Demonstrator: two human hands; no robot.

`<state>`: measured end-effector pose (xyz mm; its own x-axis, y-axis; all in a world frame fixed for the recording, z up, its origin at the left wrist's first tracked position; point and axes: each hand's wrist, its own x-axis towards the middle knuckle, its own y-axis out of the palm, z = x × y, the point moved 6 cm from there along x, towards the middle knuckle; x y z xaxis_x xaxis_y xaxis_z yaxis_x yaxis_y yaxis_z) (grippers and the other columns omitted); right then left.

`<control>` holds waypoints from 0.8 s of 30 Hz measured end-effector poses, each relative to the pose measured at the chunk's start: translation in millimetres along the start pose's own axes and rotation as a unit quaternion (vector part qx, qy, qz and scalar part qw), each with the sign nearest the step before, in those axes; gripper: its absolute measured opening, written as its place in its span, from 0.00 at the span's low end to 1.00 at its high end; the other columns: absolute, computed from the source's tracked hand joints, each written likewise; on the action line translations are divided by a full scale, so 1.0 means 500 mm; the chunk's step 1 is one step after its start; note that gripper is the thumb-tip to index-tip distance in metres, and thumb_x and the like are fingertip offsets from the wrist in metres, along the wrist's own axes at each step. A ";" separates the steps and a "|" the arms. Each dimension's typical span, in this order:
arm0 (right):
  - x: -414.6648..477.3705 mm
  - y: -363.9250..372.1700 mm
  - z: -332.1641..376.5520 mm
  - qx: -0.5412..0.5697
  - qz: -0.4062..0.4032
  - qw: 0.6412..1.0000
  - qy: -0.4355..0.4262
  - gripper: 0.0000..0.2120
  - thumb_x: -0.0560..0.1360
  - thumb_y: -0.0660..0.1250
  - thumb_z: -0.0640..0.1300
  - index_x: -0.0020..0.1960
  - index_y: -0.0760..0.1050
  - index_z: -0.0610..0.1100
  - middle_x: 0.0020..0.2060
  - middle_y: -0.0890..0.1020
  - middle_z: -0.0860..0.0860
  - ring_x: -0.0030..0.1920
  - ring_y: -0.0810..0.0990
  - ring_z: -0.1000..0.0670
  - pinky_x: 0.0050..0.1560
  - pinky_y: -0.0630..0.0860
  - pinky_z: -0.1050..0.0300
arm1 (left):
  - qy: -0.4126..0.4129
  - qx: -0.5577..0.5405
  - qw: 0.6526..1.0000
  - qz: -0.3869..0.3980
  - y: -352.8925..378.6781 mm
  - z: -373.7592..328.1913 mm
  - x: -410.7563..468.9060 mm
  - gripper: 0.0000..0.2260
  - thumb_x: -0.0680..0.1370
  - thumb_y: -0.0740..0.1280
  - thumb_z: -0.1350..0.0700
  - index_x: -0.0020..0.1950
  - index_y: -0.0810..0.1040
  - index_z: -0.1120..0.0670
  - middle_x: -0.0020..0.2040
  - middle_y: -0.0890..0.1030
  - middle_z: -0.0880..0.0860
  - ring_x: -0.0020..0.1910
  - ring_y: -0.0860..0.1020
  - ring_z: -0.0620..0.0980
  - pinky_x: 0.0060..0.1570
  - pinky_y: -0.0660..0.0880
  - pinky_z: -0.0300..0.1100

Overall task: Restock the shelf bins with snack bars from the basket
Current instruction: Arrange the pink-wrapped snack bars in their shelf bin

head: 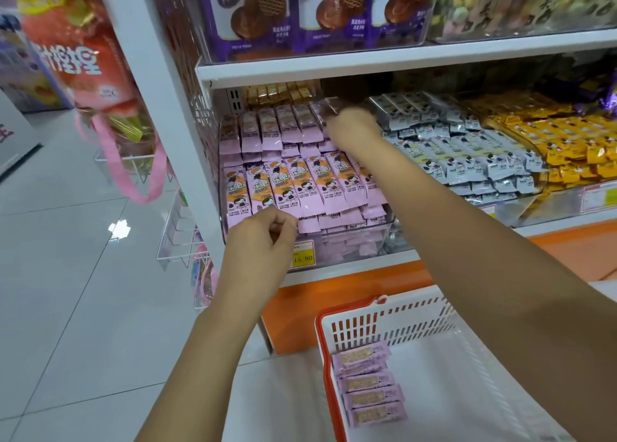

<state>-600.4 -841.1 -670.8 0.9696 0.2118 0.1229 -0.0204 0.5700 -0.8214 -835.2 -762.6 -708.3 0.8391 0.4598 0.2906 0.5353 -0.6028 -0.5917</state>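
Observation:
A clear shelf bin [354, 251] holds rows of pink snack bars [300, 187]. My right hand [354, 129] reaches deep into the bin's back row and grips a pink bar [322, 109] at the right end of that row. My left hand [260, 241] hovers at the bin's front edge, fingers curled, the fingertips pinching the lower edge of a front-row bar. Below, a white basket with a red rim [334, 368] stands on the floor with several pink bars [367, 385] stacked in its left corner.
Right of the pink bin lie grey-white bars [467, 154] and yellow bars [567, 141] in neighbouring bins. Purple waffle packs [267, 17] fill the shelf above. A white shelf post [160, 107] and wire racks [180, 238] stand at the left, over tiled floor.

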 end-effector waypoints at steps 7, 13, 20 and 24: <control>-0.216 -0.101 -0.077 0.126 -0.124 0.966 -0.189 0.16 0.79 0.61 0.44 0.38 0.74 0.35 0.32 0.78 0.42 0.32 0.74 0.50 0.34 0.70 0.60 | 0.061 0.028 0.994 0.085 0.037 -0.029 -0.055 0.15 0.79 0.62 0.51 0.34 0.74 0.55 0.26 0.73 0.48 0.28 0.71 0.44 0.30 0.66 0.34; -0.422 0.079 -0.277 -0.010 0.110 0.966 -0.235 0.16 0.78 0.64 0.46 0.33 0.67 0.48 0.27 0.73 0.51 0.29 0.70 0.53 0.32 0.63 0.60 | 0.082 0.227 0.912 0.331 0.177 0.021 -0.150 0.13 0.79 0.62 0.51 0.41 0.77 0.57 0.36 0.78 0.53 0.38 0.75 0.53 0.38 0.69 0.45; -0.598 0.382 -0.600 -0.192 0.466 0.842 -0.192 0.19 0.77 0.65 0.51 0.66 0.70 0.45 0.64 0.72 0.47 0.64 0.70 0.47 0.61 0.68 0.55 | 0.026 0.300 0.820 0.487 0.283 0.090 -0.226 0.10 0.81 0.60 0.51 0.44 0.72 0.55 0.42 0.75 0.56 0.41 0.72 0.51 0.38 0.65 0.40; -0.612 0.455 -0.686 -0.204 0.476 0.848 -0.113 0.28 0.78 0.63 0.45 0.75 0.58 0.46 0.72 0.62 0.47 0.70 0.63 0.46 0.68 0.65 0.53 | 0.012 0.331 0.785 0.523 0.317 0.132 -0.242 0.13 0.81 0.59 0.52 0.52 0.75 0.61 0.51 0.78 0.61 0.51 0.76 0.57 0.41 0.64 0.40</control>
<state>-817.9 -1048.4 -1086.2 0.4884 0.5951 -0.6383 -0.6370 -0.2568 -0.7268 -858.0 -870.8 -886.8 0.7922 -0.0791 -0.6051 -0.6090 -0.1674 -0.7753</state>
